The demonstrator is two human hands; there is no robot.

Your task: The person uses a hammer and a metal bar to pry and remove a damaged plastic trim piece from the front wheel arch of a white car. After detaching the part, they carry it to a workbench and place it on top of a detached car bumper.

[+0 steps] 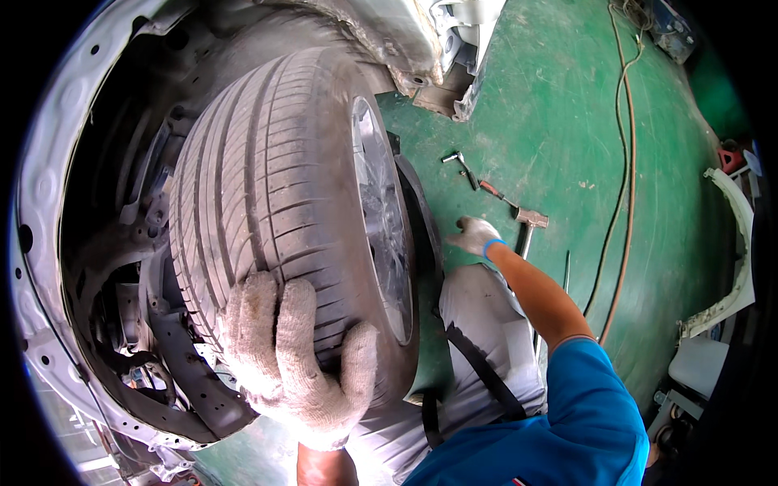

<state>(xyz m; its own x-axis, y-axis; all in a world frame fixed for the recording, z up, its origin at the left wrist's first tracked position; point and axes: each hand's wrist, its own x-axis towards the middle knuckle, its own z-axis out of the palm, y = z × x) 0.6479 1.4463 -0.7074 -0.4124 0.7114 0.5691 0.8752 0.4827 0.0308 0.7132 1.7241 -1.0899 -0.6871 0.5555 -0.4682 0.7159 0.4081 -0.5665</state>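
A car wheel [267, 162] stands upright inside the wheel arch, its tread towards me and its silver rim [381, 219] facing right. My left hand [300, 356], in a knitted work glove, presses on the lower tread with its fingers spread. My right hand [474, 236], gloved and with a blue band at the wrist, hovers right of the wheel beyond my knee. Its fingers look curled; whatever may be in them is hidden. Near it on the floor lie a hammer [532, 218], a red-handled tool [491, 189] and a small ratchet wrench [460, 164].
Bare body metal [49, 186] curves around the left side, with suspension parts [154, 283] behind the wheel. A black curved piece [419, 211] lies beyond the rim. Hoses [628, 162] cross the green floor [551, 105]. A pale curved panel [733, 259] stands far right.
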